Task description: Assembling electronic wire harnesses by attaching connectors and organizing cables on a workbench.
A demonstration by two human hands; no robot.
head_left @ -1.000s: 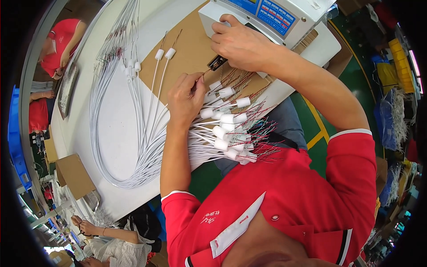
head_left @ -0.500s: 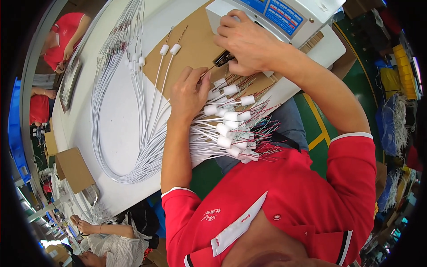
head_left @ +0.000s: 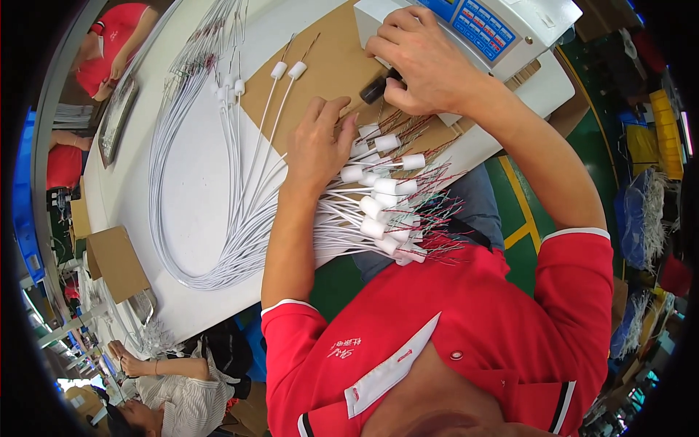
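My right hand point(head_left: 426, 62), fingers curled, holds a black cylindrical thing point(head_left: 373, 89) in front of the machine; its kind is unclear. To its left, my left hand point(head_left: 320, 142) rests above the cables with bent fingers, thumb and forefinger apart and nothing visible between them. Beside and below it lies a bundle of white cables point(head_left: 240, 255) with white cylindrical sleeves point(head_left: 373, 209) near their ends. Thin red, green and dark twisted wires point(head_left: 440, 211) stick out past the sleeves. Two more sleeved cable ends point(head_left: 296, 70) lie apart on brown cardboard point(head_left: 335, 62).
A white machine point(head_left: 542, 22) with a blue keypad panel point(head_left: 484, 29) stands at the back right. A metal tray point(head_left: 116, 120) lies on the white table point(head_left: 193, 182) at the left, with a cardboard box point(head_left: 116, 262) near its edge. Other people sit at the left.
My left thumb and forefinger have parted from the thin wire they pinched. The black thing in my right hand has turned and moved slightly. The whole view has shifted a little.
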